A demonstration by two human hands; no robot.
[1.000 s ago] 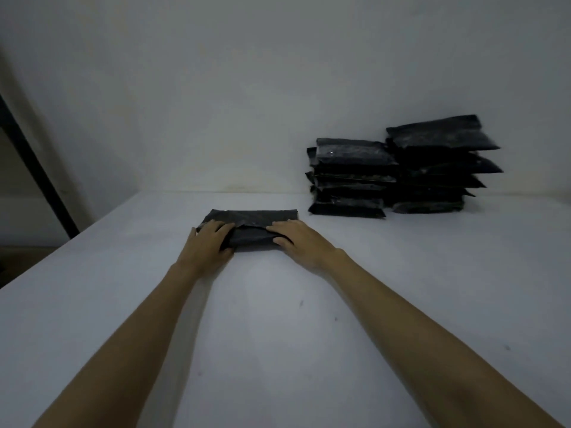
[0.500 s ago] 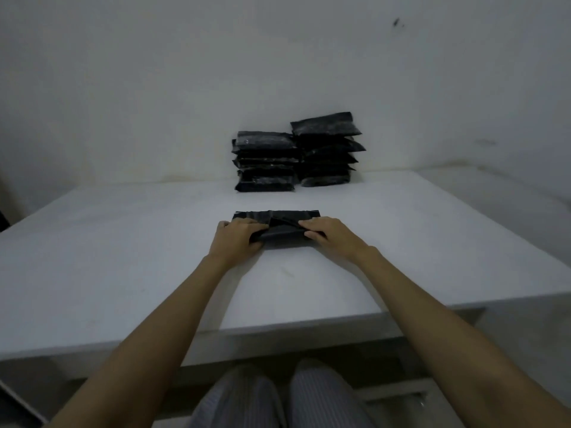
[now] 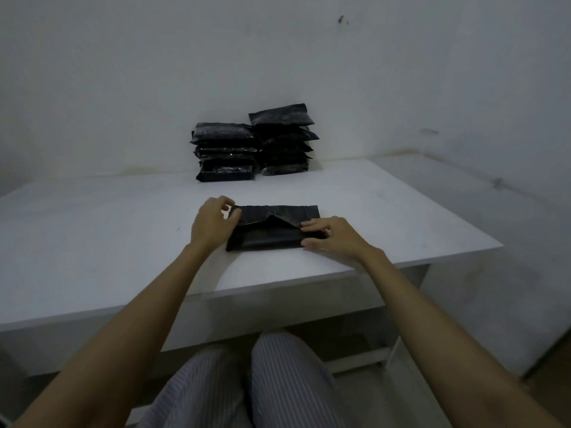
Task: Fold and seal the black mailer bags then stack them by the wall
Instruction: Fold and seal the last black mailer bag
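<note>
A black mailer bag [image 3: 268, 234] lies on the white table [image 3: 92, 242] in front of me, its flap partly folded over and peaked in the middle. My left hand [image 3: 213, 222] pinches the flap's left corner, where a small white strip shows between the fingers. My right hand [image 3: 332, 237] holds the bag's right end, fingers on top and thumb at the near edge. Two stacks of folded black bags stand against the wall: the lower left stack [image 3: 225, 152] and the taller right stack [image 3: 284, 140].
The table's near edge [image 3: 278, 288] runs just behind my wrists, and its right corner [image 3: 494, 248] sticks out toward a gap by the side wall. My knees in striped trousers [image 3: 247, 381] are under the table.
The view has dropped and pulled back, showing the table edge and my knees. My left hand has shifted to the flap's left corner and my right hand to the bag's right end.
</note>
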